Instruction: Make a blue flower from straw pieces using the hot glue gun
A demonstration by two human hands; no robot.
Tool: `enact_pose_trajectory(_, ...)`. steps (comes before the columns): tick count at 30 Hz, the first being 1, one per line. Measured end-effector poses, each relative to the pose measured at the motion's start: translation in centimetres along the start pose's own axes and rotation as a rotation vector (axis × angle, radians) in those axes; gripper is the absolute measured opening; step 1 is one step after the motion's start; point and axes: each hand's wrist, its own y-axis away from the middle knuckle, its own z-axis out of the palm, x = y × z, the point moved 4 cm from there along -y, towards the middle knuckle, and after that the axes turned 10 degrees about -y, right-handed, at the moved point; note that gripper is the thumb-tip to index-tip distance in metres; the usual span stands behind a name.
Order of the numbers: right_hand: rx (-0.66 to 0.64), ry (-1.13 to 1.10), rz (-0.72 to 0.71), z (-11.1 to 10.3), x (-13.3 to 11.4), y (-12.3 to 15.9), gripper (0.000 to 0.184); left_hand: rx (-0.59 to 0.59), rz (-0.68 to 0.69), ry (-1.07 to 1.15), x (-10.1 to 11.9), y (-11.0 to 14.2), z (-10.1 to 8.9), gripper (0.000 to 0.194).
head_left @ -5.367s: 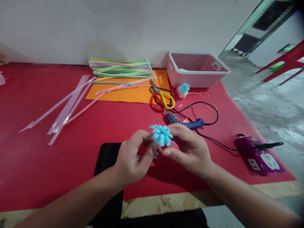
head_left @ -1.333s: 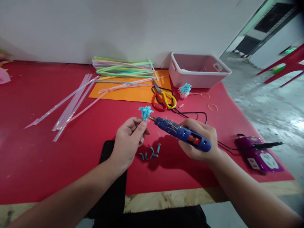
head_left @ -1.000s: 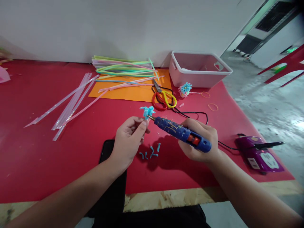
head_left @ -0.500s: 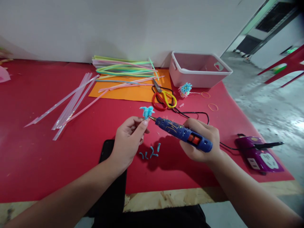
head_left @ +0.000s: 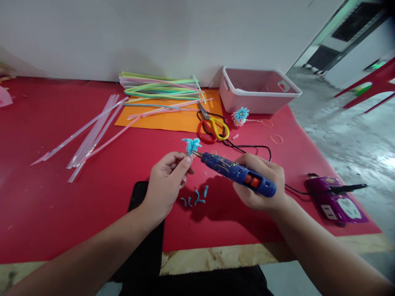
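Observation:
Between the thumb and fingers of my left hand point(head_left: 169, 176) is a small blue pipe cleaner flower point(head_left: 191, 145), pinched at its base. My right hand point(head_left: 262, 181) is wrapped round a dark blue glue gun point(head_left: 234, 170) with strands of dried glue on its barrel. Its metal nozzle meets the lower part of the flower, just above my left thumb; whether glue is coming out is too small to see. Several short blue pipe cleaner scraps point(head_left: 200, 197) lie on the red table surface point(head_left: 123, 158) below my hands.
Scissors point(head_left: 212, 127) and bundled pipe cleaners point(head_left: 163, 87) lie on orange paper point(head_left: 148, 122). Clear plastic strips point(head_left: 95, 139) are at left. A pink bin point(head_left: 259, 98) stands behind a finished flower point(head_left: 240, 116). A purple power strip point(head_left: 338, 201) is at right, a black phone point(head_left: 146, 250) under my left forearm.
Almost nothing differs. Both hands, the flower and the glue gun keep their places, with the nozzle still at the flower's base; the view has shifted very slightly.

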Motion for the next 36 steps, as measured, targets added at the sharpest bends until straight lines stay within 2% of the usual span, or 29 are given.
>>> enact_pose_trajectory(13, 0.051, 0.037, 0.000, -0.26, -0.19, 0.03, 0.014, 0.005, -0.017, -0.011, -0.05, 0.07, -0.05, 0.013)
enact_pose_trajectory(22, 0.034, -0.008, -0.008, -0.23, -0.07, 0.20, 0.012, 0.015, -0.002, -0.005, 0.01, -0.02, -0.13, 0.014)
enact_pose_trajectory(26, 0.035, -0.001, -0.021, -0.14, -0.03, 0.23, 0.023, 0.012, -0.004, 0.006, 0.03, 0.06, -0.20, 0.016)
enact_pose_trajectory(32, 0.021, 0.011, 0.002, -0.07, -0.12, 0.21, 0.014, 0.013, 0.009, -0.010, -0.05, 0.01, -0.15, 0.017)
enact_pose_trajectory(36, 0.010, 0.046, 0.023, -0.07, -0.35, 0.12, 0.014, 0.013, 0.014, -0.026, -0.08, 0.03, -0.17, 0.017)
